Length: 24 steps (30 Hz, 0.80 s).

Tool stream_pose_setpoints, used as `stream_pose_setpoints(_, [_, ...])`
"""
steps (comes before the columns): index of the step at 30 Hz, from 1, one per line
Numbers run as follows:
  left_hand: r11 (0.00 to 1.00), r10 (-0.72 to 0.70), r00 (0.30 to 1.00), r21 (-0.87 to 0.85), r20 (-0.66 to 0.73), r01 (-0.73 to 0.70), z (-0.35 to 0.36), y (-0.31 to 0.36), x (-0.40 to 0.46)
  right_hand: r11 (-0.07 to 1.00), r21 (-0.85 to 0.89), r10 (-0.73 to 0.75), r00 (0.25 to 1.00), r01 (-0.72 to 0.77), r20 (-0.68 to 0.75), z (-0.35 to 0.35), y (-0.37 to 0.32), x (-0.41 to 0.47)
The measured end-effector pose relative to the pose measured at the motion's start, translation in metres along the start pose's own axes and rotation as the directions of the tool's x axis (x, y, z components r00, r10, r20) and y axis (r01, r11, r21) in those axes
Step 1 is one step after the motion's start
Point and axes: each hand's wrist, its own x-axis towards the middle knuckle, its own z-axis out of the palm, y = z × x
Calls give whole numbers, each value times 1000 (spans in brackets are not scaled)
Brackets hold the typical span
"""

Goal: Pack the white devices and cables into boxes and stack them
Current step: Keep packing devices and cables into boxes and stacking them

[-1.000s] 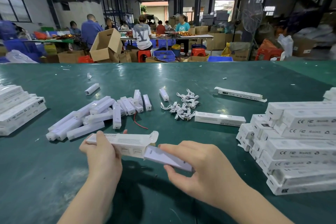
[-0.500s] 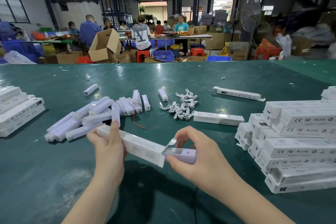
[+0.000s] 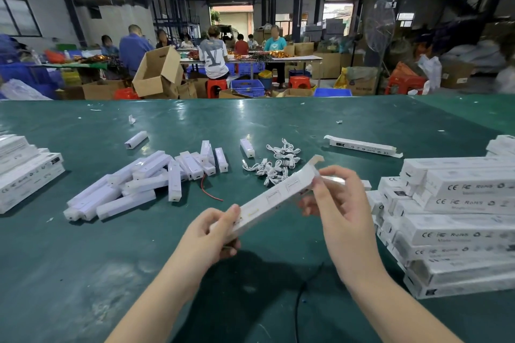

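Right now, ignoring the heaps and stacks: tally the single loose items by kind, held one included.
Box, gripped by left hand and right hand: 1
Lone boxes on the table: 2, one partly behind the right hand
Devices apart from the heap: 2
Red wire: 1
Total: 6

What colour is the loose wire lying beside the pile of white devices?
Red: the loose wire curls on the green table, seen in the head view.
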Motion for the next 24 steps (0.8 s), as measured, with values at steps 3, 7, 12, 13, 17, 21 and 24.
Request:
stream_pose_setpoints(3, [952, 92, 986, 279, 138, -128, -2, -4, -3, 992, -111, 66, 997, -61, 47, -3, 3, 2])
stream_pose_setpoints(7, [845, 206, 923, 416, 325, -335, -4, -4, -6, 969, -241, 113, 974, -63, 199, -5, 2, 3])
stream_pose_setpoints(12, [762, 244, 909, 513, 337, -395, -1, -8, -5, 970, -223, 168, 927, -95, 336, -5, -4, 6])
stream_pose_setpoints(13, [772, 253, 912, 501, 322, -391, 0, -7, -6, 984, -159, 129, 940, -81, 317, -3, -2, 9])
stream_pose_setpoints(17, [947, 177, 978, 250, 113, -201, 1, 4, -5, 992, 45, 116, 992, -119, 52, 14, 21, 29])
stream_pose_setpoints(21, [993, 94, 996, -75, 0, -94, -3, 14, 0, 770, -638, 181, 958, 2, 222, 27, 71, 60])
stream_pose_setpoints(24, [974, 47, 999, -224, -7, -47, -5, 18, 3, 389, -876, 208, 899, 284, 384, 30, 102, 85])
